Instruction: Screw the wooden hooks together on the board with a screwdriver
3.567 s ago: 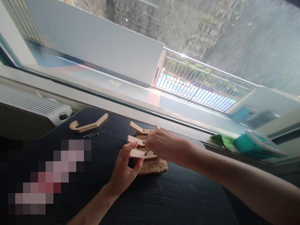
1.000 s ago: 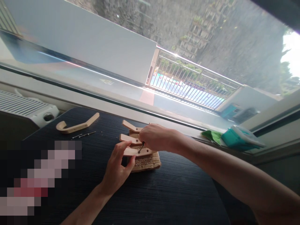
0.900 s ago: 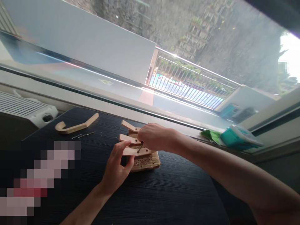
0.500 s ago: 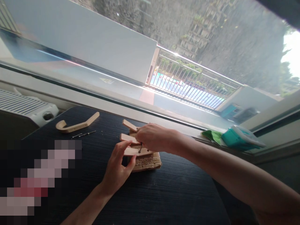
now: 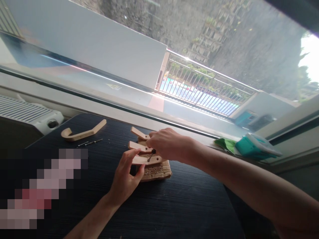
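My left hand (image 5: pixel 122 181) pinches the nearest curved wooden piece (image 5: pixel 139 161) between thumb and fingers, against a holed wooden block (image 5: pixel 159 173). My right hand (image 5: pixel 169 143) is closed around a hand tool (image 5: pixel 150 155) with a thin shaft and dark collar; its handle is hidden in the fist. The shaft leans, its tip at a hole in the nearest piece. Behind lie a second wooden piece (image 5: pixel 136 146) and a third wooden piece (image 5: pixel 138 132), each with a hole and partly covered by my right hand.
A wooden hook (image 5: pixel 83 134) lies at the table's far left, with thin metal rods (image 5: pixel 93 142) before it. On the sill at right are a green cloth (image 5: pixel 225 145) and a teal box (image 5: pixel 256 146). A radiator (image 5: pixel 32 113) stands left; a pixelated patch covers the lower left.
My right hand has shifted slightly right and turned, so the tool leans more to the right and shows more of its dark collar. My left hand stays in place.
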The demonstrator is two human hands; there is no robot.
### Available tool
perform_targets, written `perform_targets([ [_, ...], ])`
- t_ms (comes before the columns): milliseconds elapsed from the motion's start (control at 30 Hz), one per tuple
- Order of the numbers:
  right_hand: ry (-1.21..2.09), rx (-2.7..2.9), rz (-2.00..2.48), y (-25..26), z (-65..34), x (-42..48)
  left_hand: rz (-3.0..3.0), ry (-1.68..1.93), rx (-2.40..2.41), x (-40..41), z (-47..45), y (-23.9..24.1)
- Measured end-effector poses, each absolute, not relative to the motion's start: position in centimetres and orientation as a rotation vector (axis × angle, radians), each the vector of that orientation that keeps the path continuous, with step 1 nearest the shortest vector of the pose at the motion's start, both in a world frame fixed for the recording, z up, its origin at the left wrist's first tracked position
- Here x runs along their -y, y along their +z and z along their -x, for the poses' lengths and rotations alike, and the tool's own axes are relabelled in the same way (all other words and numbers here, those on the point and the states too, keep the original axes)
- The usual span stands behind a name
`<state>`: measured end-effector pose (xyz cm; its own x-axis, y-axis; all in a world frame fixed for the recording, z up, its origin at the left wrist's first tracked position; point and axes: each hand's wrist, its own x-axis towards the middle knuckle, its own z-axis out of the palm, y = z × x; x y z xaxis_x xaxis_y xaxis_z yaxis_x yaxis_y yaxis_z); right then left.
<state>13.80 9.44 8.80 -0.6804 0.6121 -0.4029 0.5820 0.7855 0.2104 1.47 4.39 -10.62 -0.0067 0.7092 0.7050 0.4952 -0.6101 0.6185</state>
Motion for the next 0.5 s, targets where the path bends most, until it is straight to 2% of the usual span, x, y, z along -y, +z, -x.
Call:
perform_targets([
  [500,0.036,-2.536,-0.851,7.7,-14.1,-10.1,-2.072,1.673,-1.269,-4.4,-1.5,-10.7],
])
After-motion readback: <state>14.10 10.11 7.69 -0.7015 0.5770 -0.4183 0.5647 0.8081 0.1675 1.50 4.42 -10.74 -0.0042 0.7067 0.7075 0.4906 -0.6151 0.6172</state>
